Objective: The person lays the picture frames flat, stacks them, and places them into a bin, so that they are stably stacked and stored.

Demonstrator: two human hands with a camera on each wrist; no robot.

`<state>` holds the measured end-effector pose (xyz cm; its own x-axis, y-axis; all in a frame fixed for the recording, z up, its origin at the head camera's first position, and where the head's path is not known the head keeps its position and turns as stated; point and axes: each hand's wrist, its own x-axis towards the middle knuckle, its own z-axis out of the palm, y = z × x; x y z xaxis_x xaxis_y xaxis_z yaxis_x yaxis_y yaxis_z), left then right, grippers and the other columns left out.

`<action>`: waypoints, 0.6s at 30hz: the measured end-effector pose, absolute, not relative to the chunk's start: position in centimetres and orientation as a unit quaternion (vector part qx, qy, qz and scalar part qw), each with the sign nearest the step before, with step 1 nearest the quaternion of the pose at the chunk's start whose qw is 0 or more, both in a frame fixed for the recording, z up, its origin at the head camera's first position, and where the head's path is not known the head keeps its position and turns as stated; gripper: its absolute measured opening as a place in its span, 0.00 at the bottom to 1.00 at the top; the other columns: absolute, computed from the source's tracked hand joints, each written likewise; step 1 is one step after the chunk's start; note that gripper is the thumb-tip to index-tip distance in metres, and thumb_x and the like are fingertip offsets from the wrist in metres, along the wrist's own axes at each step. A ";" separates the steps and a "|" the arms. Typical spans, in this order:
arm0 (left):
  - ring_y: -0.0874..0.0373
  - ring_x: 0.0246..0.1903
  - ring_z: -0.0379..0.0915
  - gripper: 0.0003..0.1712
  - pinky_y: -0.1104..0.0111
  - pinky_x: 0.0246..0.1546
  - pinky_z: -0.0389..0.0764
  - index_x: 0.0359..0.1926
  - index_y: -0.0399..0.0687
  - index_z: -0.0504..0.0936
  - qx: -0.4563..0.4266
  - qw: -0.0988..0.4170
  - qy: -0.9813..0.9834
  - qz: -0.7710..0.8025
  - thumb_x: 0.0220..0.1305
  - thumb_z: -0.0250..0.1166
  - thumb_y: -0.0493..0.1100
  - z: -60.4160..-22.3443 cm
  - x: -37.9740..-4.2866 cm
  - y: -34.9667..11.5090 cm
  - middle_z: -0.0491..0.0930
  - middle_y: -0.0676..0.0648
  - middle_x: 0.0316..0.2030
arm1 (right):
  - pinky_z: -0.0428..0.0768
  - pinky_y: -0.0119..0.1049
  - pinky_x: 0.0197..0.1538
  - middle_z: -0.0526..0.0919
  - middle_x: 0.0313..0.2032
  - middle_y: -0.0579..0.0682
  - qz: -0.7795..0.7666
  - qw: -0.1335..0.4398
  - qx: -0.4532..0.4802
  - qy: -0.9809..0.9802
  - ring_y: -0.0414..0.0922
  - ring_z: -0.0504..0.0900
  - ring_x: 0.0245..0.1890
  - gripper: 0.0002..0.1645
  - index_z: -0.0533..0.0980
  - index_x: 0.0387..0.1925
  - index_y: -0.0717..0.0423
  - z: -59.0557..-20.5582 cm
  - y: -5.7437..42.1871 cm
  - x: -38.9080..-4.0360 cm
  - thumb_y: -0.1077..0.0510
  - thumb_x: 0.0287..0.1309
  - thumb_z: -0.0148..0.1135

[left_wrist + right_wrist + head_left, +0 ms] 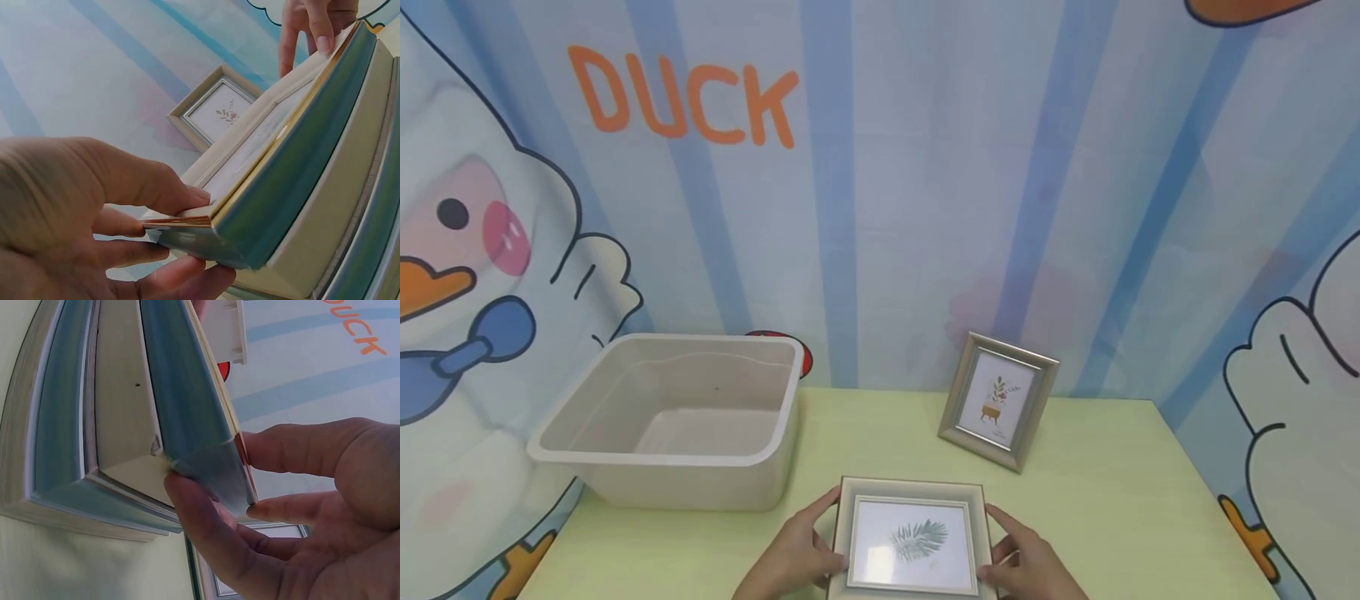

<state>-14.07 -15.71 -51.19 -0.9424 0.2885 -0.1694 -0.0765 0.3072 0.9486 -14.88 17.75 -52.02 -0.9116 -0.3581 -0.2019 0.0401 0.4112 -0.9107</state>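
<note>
Both hands hold a light picture frame [917,490] with a green leaf print, at the bottom middle of the head view. My left hand [793,546] grips its left edge, thumb on the front; in the left wrist view, fingers [178,275] reach under the corner. At the opposite edge my right hand [1028,554] pinches the frame between thumb and fingers, as the right wrist view also shows. The held frame has a teal side [181,381]. Directly below it is a stack of thick cream and teal-edged pieces [122,387], whose kind is not clear.
A beige plastic bin [688,487] stands on the left of the pale green table [1120,500]. Behind the right hand, a smaller picture frame [1000,400] with a potted-plant print stands tilted. A blue striped cloth with duck drawings [917,200] hangs behind the table.
</note>
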 end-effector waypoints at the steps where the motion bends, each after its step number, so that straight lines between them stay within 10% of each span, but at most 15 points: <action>1: 0.58 0.17 0.79 0.56 0.65 0.23 0.85 0.75 0.33 0.53 0.067 0.154 0.795 0.583 0.45 0.69 0.27 -51.2 -14.0 -15.7 0.81 0.45 0.17 | 0.86 0.37 0.30 0.77 0.30 0.51 -0.533 0.188 -0.093 0.820 0.45 0.79 0.30 0.53 0.52 0.72 0.75 -52.0 17.7 -14.9 0.65 0.52 0.72; 18: 0.61 0.20 0.74 0.55 0.72 0.22 0.78 0.75 0.32 0.54 0.070 0.129 0.818 0.556 0.43 0.68 0.27 -51.3 -13.7 -15.5 0.76 0.50 0.17 | 0.86 0.38 0.29 0.76 0.30 0.50 -0.524 0.185 -0.087 0.826 0.45 0.78 0.30 0.51 0.53 0.71 0.74 -51.9 17.6 -14.9 0.67 0.51 0.71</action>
<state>-13.72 -15.50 -51.28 -0.9569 0.2578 -0.1334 -0.0293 0.3715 0.9280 -14.94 17.56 -51.94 -0.9161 -0.3388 -0.2143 0.0497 0.4346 -0.8993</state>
